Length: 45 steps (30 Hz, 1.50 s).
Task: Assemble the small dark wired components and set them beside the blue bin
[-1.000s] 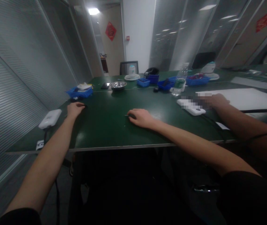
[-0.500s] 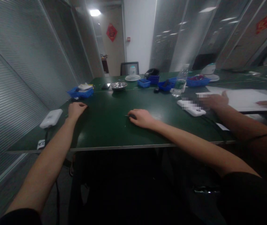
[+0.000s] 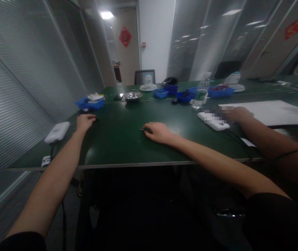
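Observation:
My left hand [image 3: 84, 122] rests over the left part of the green table [image 3: 117, 146], its thumb and fingertips drawn together. A tiny dark spot [image 3: 97, 120] shows at those fingertips; whether they grip it is too small to tell. Closer to the table's middle, my right hand [image 3: 158, 131] is closed round a small screwdriver [image 3: 147, 130]. Its dark handle sits in the fingers, and the thin metal shaft points left, nearly level with the tabletop.
At left are a white device [image 3: 57, 132] with a cable and a blue tray [image 3: 90, 103]. Behind stand a metal bowl [image 3: 132, 96] and a water bottle [image 3: 201, 91]. To the right, another person's hand [image 3: 239, 114] lies by a white power bank [image 3: 213, 120] and white paper [image 3: 276, 111].
My left fingertips have drawn back slightly from the dark spot. My right hand is nearly still. The other person's farther hand has moved off the white paper to the right.

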Motion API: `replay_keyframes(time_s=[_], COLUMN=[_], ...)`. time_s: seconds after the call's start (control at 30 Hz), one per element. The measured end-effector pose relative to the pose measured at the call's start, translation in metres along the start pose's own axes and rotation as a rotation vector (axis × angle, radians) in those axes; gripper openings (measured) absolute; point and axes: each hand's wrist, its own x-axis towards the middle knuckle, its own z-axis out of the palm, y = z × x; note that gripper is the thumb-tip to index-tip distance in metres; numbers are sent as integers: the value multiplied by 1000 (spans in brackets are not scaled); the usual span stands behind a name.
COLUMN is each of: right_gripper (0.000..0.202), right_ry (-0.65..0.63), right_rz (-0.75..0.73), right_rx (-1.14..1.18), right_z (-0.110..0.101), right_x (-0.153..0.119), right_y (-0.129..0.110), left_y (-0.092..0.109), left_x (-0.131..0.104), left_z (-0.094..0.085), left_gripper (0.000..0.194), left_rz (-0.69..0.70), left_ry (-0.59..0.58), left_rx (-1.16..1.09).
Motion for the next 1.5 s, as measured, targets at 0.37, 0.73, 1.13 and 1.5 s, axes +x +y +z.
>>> replay_keyframes(time_s=[0.37,0.73,1.13,1.5], right_gripper=[33,32,33,33], right_ry=[-16,-14,-17,8], right_rz=[8,3,2,-14], right_rx=[9,-12,-6,-19], right_z=[-2,0,-3,2], right_x=[0,0,-1,0], right_y=[-1,1,-1,2], left_y=[1,13,21,-7], left_x=[0,-10,-22,4], left_z=[-1,-11,-16,-2], left_gripper=[28,18,25,29], left_rz=[1,-156,-278,-282], left_ry=[4,-19,14,-78], left_rx=[73,-128,-332,-497])
